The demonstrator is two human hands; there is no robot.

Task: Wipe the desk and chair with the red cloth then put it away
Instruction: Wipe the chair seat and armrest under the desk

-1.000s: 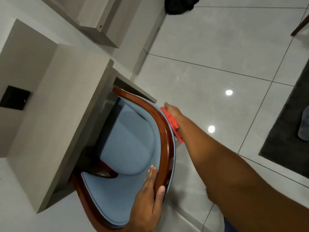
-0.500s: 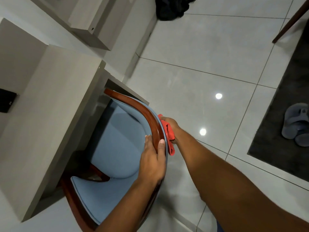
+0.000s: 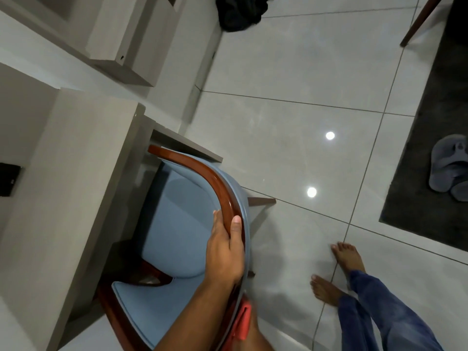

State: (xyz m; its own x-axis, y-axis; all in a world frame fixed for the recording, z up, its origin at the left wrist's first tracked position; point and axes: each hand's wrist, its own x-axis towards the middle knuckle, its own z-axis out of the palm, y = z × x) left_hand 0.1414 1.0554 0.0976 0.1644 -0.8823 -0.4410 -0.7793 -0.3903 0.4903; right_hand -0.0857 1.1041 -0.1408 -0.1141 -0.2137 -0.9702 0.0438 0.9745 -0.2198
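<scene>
Glossy pale-tiled floor [image 3: 291, 72] throughout. Beige laminate desk [image 3: 76, 173] at left, blue-padded chair with curved red-brown wooden rim [image 3: 177, 224] tucked under. Left hand [image 3: 224, 254] clamped over that rim — thumb outside. Red cloth [image 3: 241, 323] low behind the chair back, against the right hand [image 3: 247, 338] — grip unclear.

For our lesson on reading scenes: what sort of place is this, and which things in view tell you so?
Probably a bedroom or study corner in a home. A padded chair sits tucked under a built-in desk, slippers lie on a dark rug, and the person is barefoot on tiles.
</scene>
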